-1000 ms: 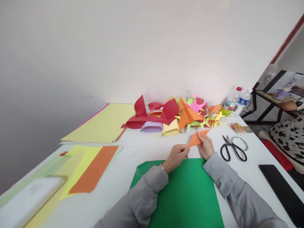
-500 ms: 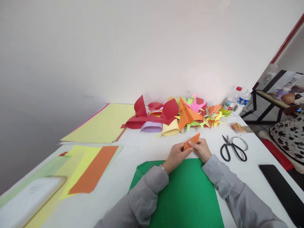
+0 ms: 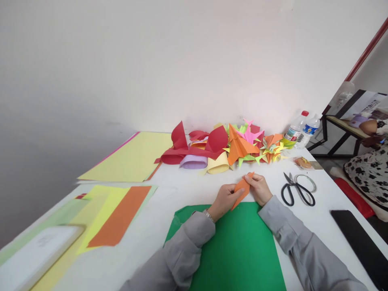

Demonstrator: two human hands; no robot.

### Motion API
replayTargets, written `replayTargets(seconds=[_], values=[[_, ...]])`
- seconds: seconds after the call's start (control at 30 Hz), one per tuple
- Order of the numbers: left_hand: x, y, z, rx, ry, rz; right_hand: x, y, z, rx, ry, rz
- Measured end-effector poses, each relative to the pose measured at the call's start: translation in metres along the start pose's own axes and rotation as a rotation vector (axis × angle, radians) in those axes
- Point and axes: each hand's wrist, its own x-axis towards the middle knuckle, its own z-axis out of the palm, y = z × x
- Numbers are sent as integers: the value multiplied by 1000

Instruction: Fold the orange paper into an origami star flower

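Note:
A small folded piece of orange paper [image 3: 241, 190] is held between my two hands, above the far edge of a green sheet [image 3: 239, 246]. My left hand [image 3: 224, 200] grips its lower left side, thumb lying across the front face. At the upper tip, my right hand [image 3: 257, 186] pinches the paper between thumb and fingers. Part of the paper is hidden behind my fingers. Just beyond my hands lies a pile of folded paper shapes, among them an orange paper plane [image 3: 239, 146] and a pink folded star shape [image 3: 250, 135].
Black-handled scissors [image 3: 295, 190] lie right of my hands, near a black flat object [image 3: 357, 242]. Two plastic bottles [image 3: 298, 128] stand at the back right. Coloured sheets [image 3: 121, 216] and a white box [image 3: 42, 254] are on the left. Another person [image 3: 368, 165] is at the far right.
My right hand has shifted its pinch up to the tip of the orange paper and moved slightly right. The paper has turned a little, showing more of its face.

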Motion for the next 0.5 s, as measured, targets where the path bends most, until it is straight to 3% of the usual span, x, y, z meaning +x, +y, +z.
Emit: replayTargets(seconds=[0.13,0.33,0.5], values=[[0,0,0,24,37,61,-2,0,2,-2,-42,30],[0,-1,-1,27,38,78,4,0,-2,131,60,59],[-1,-3,0,-39,104,-6,8,-1,-6,225,85,57]])
